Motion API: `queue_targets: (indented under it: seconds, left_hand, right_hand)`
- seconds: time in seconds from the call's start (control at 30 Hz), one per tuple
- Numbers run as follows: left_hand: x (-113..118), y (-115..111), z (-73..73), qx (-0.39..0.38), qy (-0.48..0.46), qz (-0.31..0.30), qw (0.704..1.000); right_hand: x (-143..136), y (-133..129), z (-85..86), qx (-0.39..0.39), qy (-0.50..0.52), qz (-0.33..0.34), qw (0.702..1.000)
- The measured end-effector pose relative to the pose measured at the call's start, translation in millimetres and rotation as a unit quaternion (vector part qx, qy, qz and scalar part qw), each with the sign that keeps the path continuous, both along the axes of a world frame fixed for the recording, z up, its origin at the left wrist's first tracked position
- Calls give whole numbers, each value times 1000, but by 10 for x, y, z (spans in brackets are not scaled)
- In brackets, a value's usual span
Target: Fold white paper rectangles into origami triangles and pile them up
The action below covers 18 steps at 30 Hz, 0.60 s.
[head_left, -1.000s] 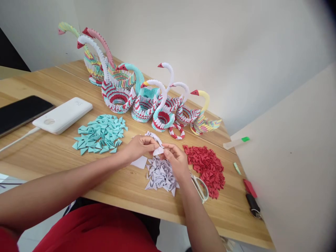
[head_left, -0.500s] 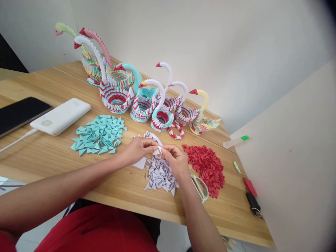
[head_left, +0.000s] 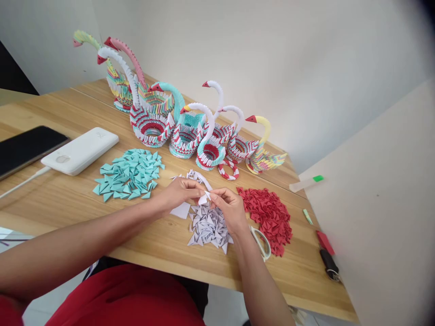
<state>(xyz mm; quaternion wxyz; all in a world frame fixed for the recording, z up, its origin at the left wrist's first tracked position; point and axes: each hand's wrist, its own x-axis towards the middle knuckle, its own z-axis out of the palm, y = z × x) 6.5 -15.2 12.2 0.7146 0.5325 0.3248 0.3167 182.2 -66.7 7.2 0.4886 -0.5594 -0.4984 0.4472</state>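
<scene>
Between my fingertips is a small piece of white paper (head_left: 204, 198), partly folded. My left hand (head_left: 181, 192) pinches its left side, and my right hand (head_left: 228, 206) pinches its right side. Below them lies a heap of folded white paper triangles (head_left: 209, 228). A flat white paper sheet (head_left: 181, 210) rests under my left wrist. Just beyond my fingers, a curved white chain of folded pieces (head_left: 203, 180) lies on the table, partly hidden by my hands. Scissors (head_left: 263, 244) with pale handles lie beside my right wrist, their blades covered.
Teal paper triangles (head_left: 131, 174) are heaped on the left, red ones (head_left: 268, 217) on the right. Several paper swans (head_left: 152, 129) stand along the back, near a red-and-white ring (head_left: 228, 170). A white power bank (head_left: 81, 151), phone (head_left: 29, 149), glue tube (head_left: 306, 183) and key fob (head_left: 328, 263) lie around.
The white paper between my fingers has turned and shows a wider face now. Both hands stay nearly in place; the view has shifted very slightly.
</scene>
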Motion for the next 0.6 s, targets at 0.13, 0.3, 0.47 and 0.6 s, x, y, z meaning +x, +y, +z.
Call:
queue_targets:
  seconds: [0.13, 0.3, 0.47, 0.6]
  left_hand:
    - [13, 6, -12, -26, -7, -4, 1000]
    - [-3, 14, -28, 115, 65, 12, 991]
    - [-29, -6, -9, 223, 124, 47, 966]
    - [2, -1, -65, 145, 69, 32, 986]
  right_hand:
    - [-2, 8, -11, -15, 21, 0, 1000]
    - [-3, 5, -28, -8, 0, -8, 1000]
    - [-24, 2, -14, -9, -24, -19, 999]
    - [-34, -1, 19, -15, -22, -18, 999]
